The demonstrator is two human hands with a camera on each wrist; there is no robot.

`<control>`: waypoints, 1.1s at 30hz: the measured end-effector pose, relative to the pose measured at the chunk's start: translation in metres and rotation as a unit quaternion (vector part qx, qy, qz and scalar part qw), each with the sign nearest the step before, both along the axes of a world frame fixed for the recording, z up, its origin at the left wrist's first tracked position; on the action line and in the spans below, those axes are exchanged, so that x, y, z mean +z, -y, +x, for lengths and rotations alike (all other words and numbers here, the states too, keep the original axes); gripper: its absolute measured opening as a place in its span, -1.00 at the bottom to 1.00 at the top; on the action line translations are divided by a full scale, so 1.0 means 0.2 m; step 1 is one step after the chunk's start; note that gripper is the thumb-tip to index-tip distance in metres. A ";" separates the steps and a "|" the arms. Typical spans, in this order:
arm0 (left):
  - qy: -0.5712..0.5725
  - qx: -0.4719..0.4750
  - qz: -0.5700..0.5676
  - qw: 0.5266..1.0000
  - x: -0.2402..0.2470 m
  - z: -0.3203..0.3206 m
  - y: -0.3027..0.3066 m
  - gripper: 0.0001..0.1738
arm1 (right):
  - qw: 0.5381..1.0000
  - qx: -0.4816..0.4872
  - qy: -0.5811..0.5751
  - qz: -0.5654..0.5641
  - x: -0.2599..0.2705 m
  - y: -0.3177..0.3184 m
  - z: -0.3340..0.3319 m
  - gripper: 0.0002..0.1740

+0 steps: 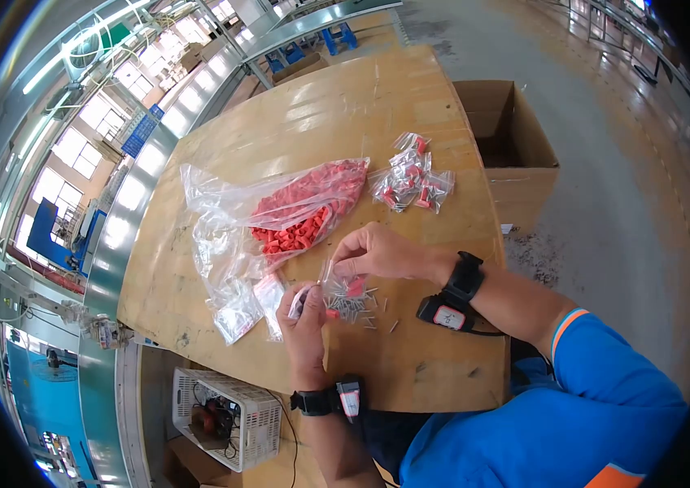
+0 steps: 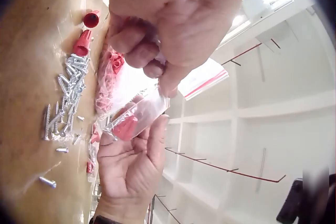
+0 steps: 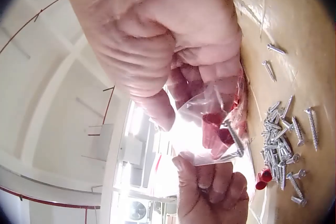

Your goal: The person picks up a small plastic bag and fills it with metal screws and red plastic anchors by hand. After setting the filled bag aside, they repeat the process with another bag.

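A small clear zip bag [image 3: 210, 119] hangs between my two hands, holding red hollow plastic caps and screws [image 3: 234, 139]. My left hand [image 1: 304, 329] pinches one edge of it with thumb and fingers. In that same hand are more flat bags [image 2: 205, 81] with a red stripe. My right hand [image 1: 382, 252] grips the bag from the other side, its fingers partly hidden behind the plastic. Below the hands, a pile of silver screws [image 1: 349, 307] lies on the wooden table [image 1: 434, 325], with loose red caps [image 2: 82, 43] beside it.
A large plastic bag of red caps [image 1: 308, 203] lies open past my hands. Packs of flat clear bags [image 1: 238, 309] lie to the left. Several filled bags [image 1: 414, 175] are heaped toward the right edge. A cardboard box [image 1: 516, 171] and a white crate [image 1: 259, 423] stand beside the table.
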State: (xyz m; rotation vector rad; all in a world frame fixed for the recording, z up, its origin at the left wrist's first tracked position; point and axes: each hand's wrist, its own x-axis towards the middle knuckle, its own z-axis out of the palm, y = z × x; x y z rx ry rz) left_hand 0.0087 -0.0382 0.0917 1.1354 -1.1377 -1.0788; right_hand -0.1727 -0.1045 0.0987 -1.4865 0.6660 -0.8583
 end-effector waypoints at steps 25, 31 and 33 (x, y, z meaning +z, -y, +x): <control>-0.033 0.050 -0.004 0.998 0.00 -0.05 -0.02 -0.85 | 0.995 -0.042 0.089 0.017 -0.03 -0.02 0.06 -0.83; -0.038 0.046 -0.007 0.998 0.00 -0.05 -0.02 -0.85 | 0.997 -0.037 0.063 -0.003 -0.03 -0.04 0.06 -0.84; -0.028 0.051 0.001 0.998 0.00 -0.05 -0.02 -0.86 | 0.997 -0.041 0.050 -0.032 -0.03 -0.04 0.07 -0.84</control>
